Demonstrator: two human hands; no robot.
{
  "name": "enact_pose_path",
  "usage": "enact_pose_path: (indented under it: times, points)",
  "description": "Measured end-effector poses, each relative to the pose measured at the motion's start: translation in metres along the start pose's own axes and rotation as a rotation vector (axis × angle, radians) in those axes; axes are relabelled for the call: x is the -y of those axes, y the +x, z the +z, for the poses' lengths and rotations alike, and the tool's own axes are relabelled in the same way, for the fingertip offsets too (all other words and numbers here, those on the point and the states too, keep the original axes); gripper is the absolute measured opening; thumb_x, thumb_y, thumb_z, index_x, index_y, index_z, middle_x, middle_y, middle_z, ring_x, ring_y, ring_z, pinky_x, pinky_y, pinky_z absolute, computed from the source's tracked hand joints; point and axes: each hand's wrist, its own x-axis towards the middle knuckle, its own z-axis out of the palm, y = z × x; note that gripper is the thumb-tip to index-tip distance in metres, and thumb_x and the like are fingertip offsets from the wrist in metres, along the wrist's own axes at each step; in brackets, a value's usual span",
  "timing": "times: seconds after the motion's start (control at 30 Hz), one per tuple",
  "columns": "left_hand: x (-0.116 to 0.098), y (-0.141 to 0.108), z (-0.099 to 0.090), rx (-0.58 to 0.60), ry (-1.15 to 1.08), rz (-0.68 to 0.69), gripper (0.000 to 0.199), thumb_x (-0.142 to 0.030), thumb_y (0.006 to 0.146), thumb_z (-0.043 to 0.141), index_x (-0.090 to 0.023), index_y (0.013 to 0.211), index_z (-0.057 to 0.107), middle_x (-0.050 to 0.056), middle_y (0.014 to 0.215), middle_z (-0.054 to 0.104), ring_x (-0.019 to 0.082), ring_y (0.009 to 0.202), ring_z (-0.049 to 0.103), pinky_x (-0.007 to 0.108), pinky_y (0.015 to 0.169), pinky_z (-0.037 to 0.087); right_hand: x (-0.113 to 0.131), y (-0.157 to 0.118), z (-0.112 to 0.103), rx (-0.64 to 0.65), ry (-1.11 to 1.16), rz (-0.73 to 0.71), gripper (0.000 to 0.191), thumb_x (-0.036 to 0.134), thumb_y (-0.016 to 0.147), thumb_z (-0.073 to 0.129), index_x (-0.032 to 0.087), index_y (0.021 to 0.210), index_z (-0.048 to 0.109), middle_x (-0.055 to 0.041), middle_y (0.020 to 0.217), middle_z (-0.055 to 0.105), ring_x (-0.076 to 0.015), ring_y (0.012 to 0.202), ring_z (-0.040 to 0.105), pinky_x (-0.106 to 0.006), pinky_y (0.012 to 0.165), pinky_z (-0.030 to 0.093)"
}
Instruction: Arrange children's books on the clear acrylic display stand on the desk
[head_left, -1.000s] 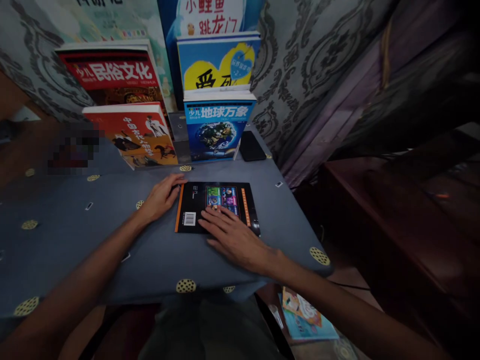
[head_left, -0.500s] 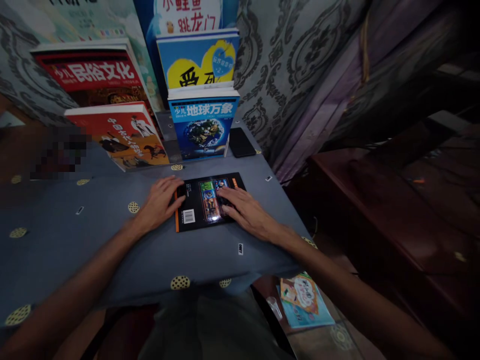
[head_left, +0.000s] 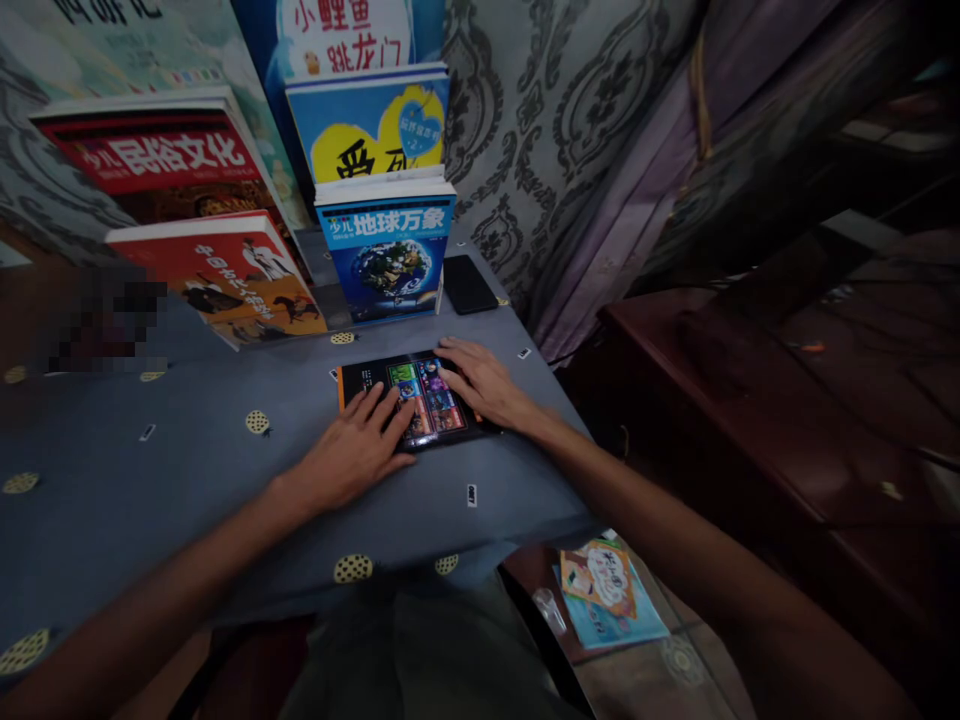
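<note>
A black book (head_left: 427,407) with an orange edge and a grid of small coloured pictures lies flat on the table. My left hand (head_left: 358,450) rests over its lower left part, fingers spread, covering the corner there. On the book's right side lies my right hand (head_left: 484,382), its fingers stretched out toward the upper edge. Neither hand grips anything.
Upright behind are a blue earth book (head_left: 394,265), an orange book (head_left: 244,280), a red book (head_left: 180,155) and taller books. A black phone (head_left: 469,284) lies beside them on the blue tablecloth (head_left: 202,520). More books (head_left: 607,590) sit low at the right.
My left hand has moved right and down onto the book's lower left part. My right hand has shifted up toward the far edge. The view has shifted slightly.
</note>
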Motion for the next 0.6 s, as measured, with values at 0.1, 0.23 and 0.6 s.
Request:
enact_pose_path:
  times: [0.1,0.23,0.6]
  points:
    - [-0.006,-0.004,0.001,-0.03,0.099,0.061,0.053,-0.041,0.102,0.045,-0.012,0.146,0.045,0.023,0.143,0.055,0.039,0.134,0.052,0.052,0.106,0.047,0.0,0.0,0.0,-0.01,0.038,0.006,0.05,0.052,0.101,0.04,0.019,0.132,0.063,-0.0141,0.144,0.058,-0.0279,0.138,0.05,-0.051,0.116,0.036]
    - [-0.003,-0.007,-0.007,-0.057,0.123,0.15,0.037,-0.017,0.1,0.045,-0.01,0.134,0.054,0.022,0.133,0.064,0.034,0.121,0.063,0.044,0.095,0.054,0.002,0.001,-0.009,-0.026,0.214,0.055,0.056,0.061,0.099,0.037,0.021,0.123,0.069,-0.0115,0.135,0.065,-0.0285,0.13,0.056,-0.051,0.113,0.039]
    - [0.019,-0.006,-0.068,-0.153,-0.668,-0.285,0.028,-0.034,0.101,0.033,-0.021,0.095,0.057,-0.006,0.061,0.051,0.011,0.052,0.049,0.022,0.054,0.034,0.008,-0.001,-0.017,-0.225,0.778,0.342,0.074,0.085,0.083,0.036,0.023,0.094,0.075,-0.0057,0.096,0.077,-0.0287,0.102,0.07,-0.044,0.095,0.053]
